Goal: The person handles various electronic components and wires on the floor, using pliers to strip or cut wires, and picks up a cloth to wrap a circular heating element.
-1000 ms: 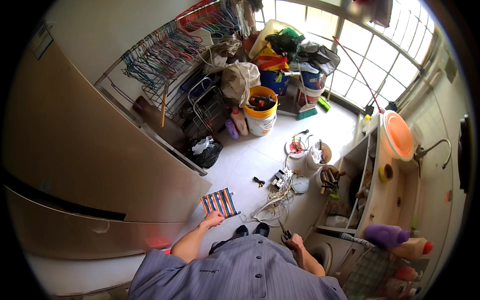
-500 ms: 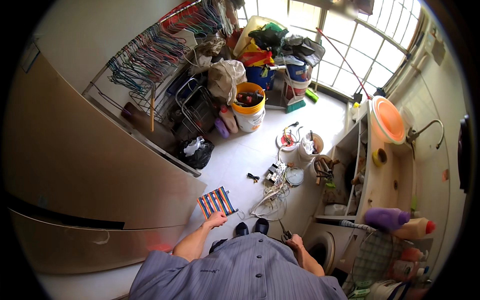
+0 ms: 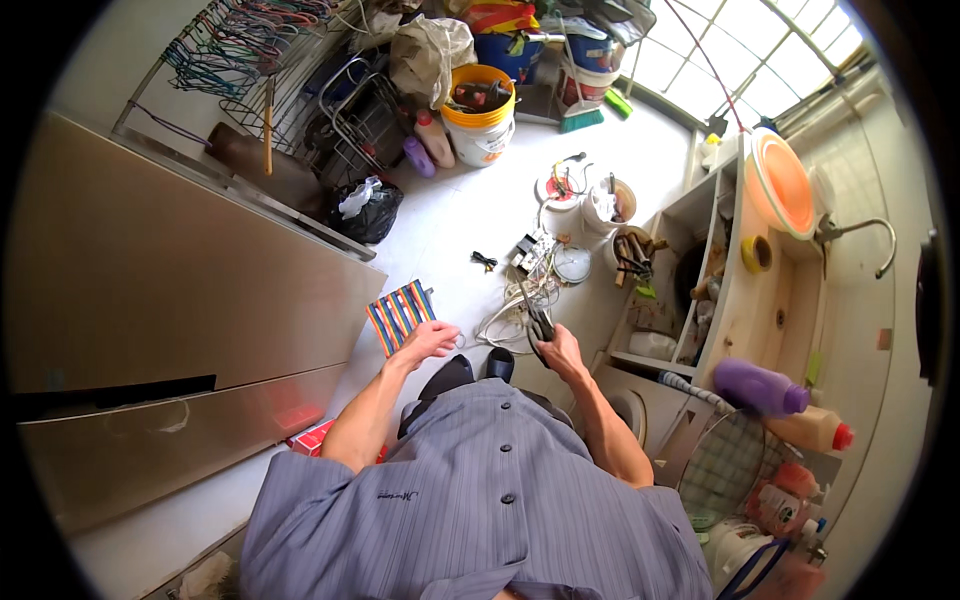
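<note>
My left hand (image 3: 428, 340) is closed just beside and partly over a rainbow-striped mat or pouch (image 3: 400, 313); what its fingers hold is too small to make out, with a thin pale loop near them. My right hand (image 3: 558, 350) grips a dark, long-nosed tool (image 3: 540, 322), like pliers, pointing up over a tangle of pale cables (image 3: 498, 326). Beyond lie a white-and-black power strip or block (image 3: 528, 252), a round pale disc (image 3: 571, 263) and a small black cord (image 3: 484, 260). My feet in dark slippers (image 3: 500, 365) are below.
A steel cabinet (image 3: 190, 290) fills the left, with hanger racks (image 3: 240, 40) behind. Buckets (image 3: 478, 130), bags and a broom (image 3: 582, 120) crowd the back. Small buckets (image 3: 608, 208) stand right of the cables. A sink unit (image 3: 775, 310) with bottles and a washing machine (image 3: 650, 415) line the right.
The view has shifted, so the floor items sit higher in frame. My right hand has raised the tool forward and leftward; my left hand has moved slightly right relative to the striped item.
</note>
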